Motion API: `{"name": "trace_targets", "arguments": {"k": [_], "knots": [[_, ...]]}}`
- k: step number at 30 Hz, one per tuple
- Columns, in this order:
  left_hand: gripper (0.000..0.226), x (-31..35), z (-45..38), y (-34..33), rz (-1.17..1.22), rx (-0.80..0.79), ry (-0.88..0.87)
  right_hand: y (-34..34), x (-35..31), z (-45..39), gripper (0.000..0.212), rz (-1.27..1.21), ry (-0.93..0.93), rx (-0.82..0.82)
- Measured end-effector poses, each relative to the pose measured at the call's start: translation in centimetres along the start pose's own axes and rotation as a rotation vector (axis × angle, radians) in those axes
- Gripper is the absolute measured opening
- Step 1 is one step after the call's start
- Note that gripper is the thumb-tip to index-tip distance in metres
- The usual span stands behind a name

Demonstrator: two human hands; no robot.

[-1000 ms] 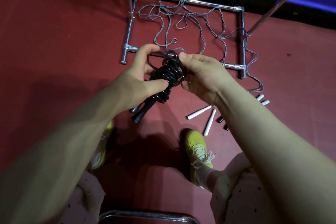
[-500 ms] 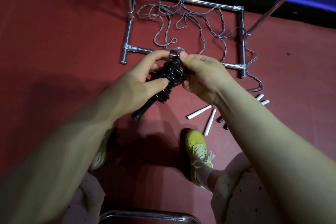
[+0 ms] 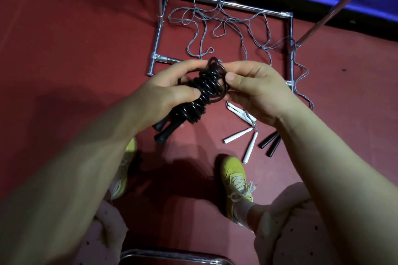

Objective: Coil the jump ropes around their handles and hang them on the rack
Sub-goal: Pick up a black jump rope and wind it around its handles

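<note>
Between both hands (image 3: 163,92), coiled black rope (image 3: 202,92)

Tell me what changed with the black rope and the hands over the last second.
The right hand shifted from the top of the black rope bundle to its side, thumb and fingers now pinching a loose end loop. The left hand kept gripping the coils, which look more spread. The grey ropes in the rack base and the white handles stayed on the floor.
</note>
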State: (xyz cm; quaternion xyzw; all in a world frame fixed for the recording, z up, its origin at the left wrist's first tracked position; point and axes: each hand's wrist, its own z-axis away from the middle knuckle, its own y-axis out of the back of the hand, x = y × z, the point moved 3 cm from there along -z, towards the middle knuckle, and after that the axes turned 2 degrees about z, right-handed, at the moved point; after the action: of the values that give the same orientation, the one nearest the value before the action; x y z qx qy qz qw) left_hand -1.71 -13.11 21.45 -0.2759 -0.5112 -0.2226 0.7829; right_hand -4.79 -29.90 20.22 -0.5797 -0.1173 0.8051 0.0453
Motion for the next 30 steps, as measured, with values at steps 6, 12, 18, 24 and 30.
{"name": "trace_targets", "arguments": {"k": [6, 12, 18, 24, 30], "knots": [[0.045, 0.1, 0.5, -0.1, 0.129, -0.085, 0.14, 0.2, 0.1, 0.1, 0.014, -0.02, -0.018, -0.003], [0.046, -0.3, 0.8, 0.3, 0.099, -0.206, 0.237, 0.5, -1.1, 0.5, 0.053, 0.097, 0.042, -0.157], [0.05, -1.0, 1.2, 0.0, 0.106, -0.289, 0.323, 0.3, 0.0, 0.5, 0.045, 0.119, -0.064, -0.29], [0.048, -0.9, 0.7, -0.2, 0.111, -0.222, 0.273, 0.1, 0.4, 0.2, 0.03, -0.022, -0.154, -0.193], [0.041, -1.0, 0.3, -0.2, -0.042, -0.098, 0.231, 0.2, 0.0, 0.4, 0.016, 0.09, -0.253, -0.071]]}}
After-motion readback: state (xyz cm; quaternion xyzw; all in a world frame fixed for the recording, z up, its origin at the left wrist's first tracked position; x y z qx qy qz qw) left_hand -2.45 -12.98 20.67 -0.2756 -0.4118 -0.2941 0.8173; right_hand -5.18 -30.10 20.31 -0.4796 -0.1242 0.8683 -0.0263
